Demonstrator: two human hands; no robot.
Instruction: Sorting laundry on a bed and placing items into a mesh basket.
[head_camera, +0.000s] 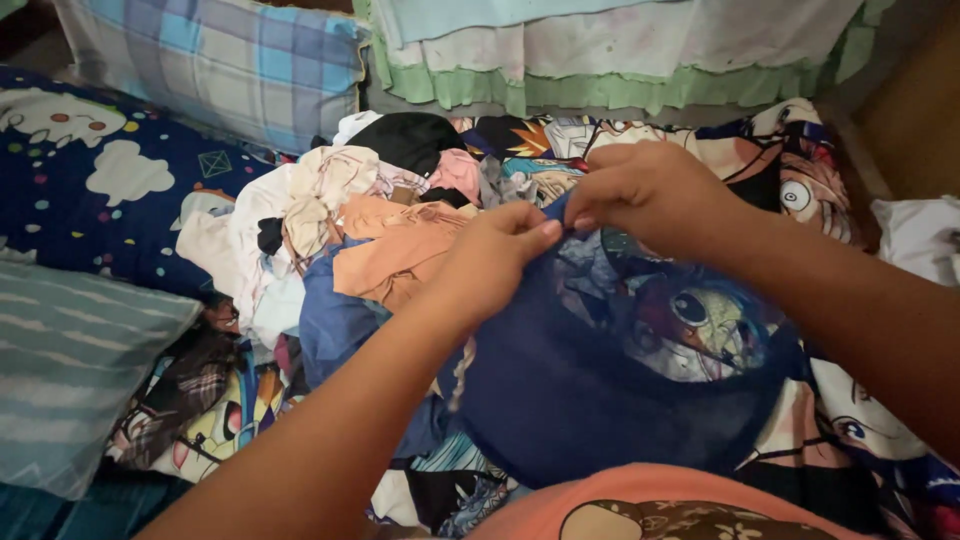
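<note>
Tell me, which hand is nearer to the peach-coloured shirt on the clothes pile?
Left. The left hand sits right beside the peach-coloured shirt, at its right edge, pinching the dark blue sheer cloth. The right hand pinches the same cloth farther to the right, away from the shirt.

Single head-worn view, angled down and fwd from above the chest. Both hands, left hand (495, 258) and right hand (655, 195), are framed close, approx. centre; a bed (150, 190) with pillows is seen beyond. No second view is provided.
</note>
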